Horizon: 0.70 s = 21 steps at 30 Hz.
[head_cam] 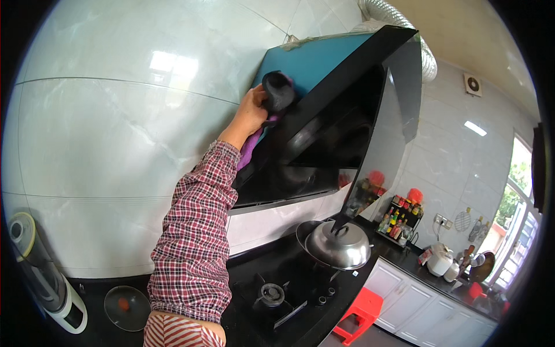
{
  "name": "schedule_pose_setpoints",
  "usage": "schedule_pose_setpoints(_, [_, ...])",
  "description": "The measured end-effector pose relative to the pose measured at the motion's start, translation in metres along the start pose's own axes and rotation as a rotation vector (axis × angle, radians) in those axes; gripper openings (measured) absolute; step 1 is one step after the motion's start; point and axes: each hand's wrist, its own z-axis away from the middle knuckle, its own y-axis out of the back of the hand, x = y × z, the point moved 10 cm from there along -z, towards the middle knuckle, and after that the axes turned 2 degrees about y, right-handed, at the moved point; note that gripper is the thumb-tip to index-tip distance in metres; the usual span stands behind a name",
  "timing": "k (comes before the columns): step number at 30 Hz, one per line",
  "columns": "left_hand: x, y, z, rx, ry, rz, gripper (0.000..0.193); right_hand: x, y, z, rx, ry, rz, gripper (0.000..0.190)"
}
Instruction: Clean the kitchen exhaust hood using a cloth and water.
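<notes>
My left hand (pixel 250 113) is raised at the left side of a black range hood (pixel 329 126). Its fingers grip a dark, cup-shaped object (pixel 277 93), slightly blurred, with a rounded opening facing me. A purple cloth (pixel 248 152) hangs below the same hand; how it is held is partly hidden. Behind the object lies the hood's blue side panel (pixel 323 58). A plaid sleeve covers my forearm. My right hand is out of view.
Below the hood, a gas hob (pixel 272 295) carries a wok with a domed metal lid (pixel 340 245). A glass lid (pixel 125 308) and a tall appliance (pixel 52 277) stand left. A red stool (pixel 360 312) is below right. Bottles fill a rack (pixel 399 219).
</notes>
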Motion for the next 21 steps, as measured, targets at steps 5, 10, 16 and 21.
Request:
schedule_pose_setpoints(5, [-0.067,0.080,0.102,0.224,0.239,-0.469,0.033,-0.031,-0.004,-0.009,-0.010,0.083,-0.018,0.022])
schedule_pose_setpoints(10, [-0.074,0.077,0.168,-0.103,0.580,-0.944,0.023,-0.082,-0.006,-0.051,-0.179,0.081,0.192,0.040])
schedule_pose_setpoints(16, [0.047,0.100,0.210,0.407,0.472,-0.716,0.020,-0.309,-0.007,-0.107,-0.339,0.362,-0.661,0.080])
schedule_pose_setpoints(21, [0.133,0.042,0.281,0.435,0.599,-0.244,0.033,-0.454,0.006,-0.122,-0.152,0.730,-0.801,0.107])
